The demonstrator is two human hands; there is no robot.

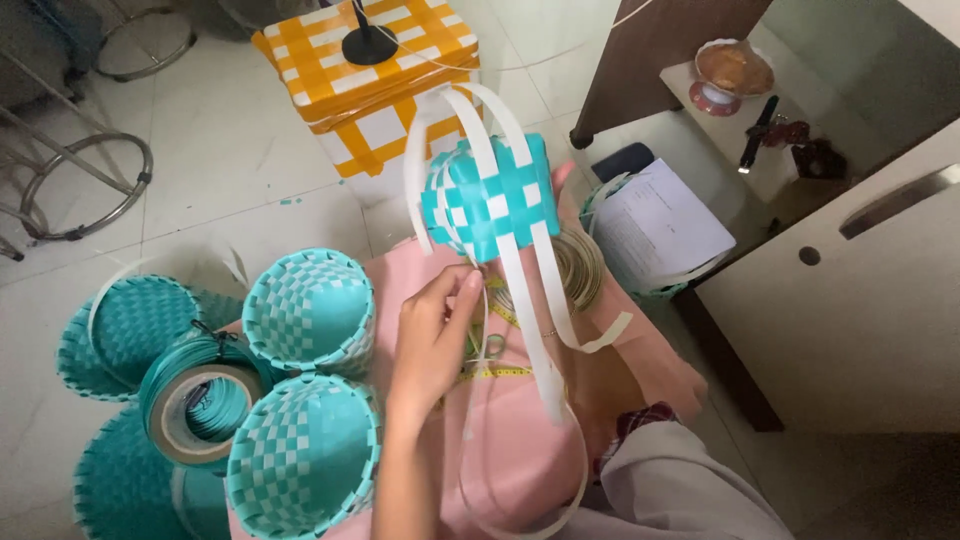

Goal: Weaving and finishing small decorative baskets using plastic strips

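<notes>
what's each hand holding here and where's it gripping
The left hand pinches a thin white strip hanging from the half-woven teal and white basket. The right hand is mostly hidden behind the basket, apparently supporting its far side.

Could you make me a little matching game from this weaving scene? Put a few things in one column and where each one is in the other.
Things:
1. half-woven teal and white basket
2. yellow and white woven box
3. roll of teal strapping
4. sheet of paper

Places:
A. on the floor at the top, with a black stand on it
B. at the lower left, among finished teal baskets
C. held up over the pink lap, white strips hanging down
D. to the right, by the wooden furniture

Pairs: 1-C, 2-A, 3-B, 4-D
</notes>
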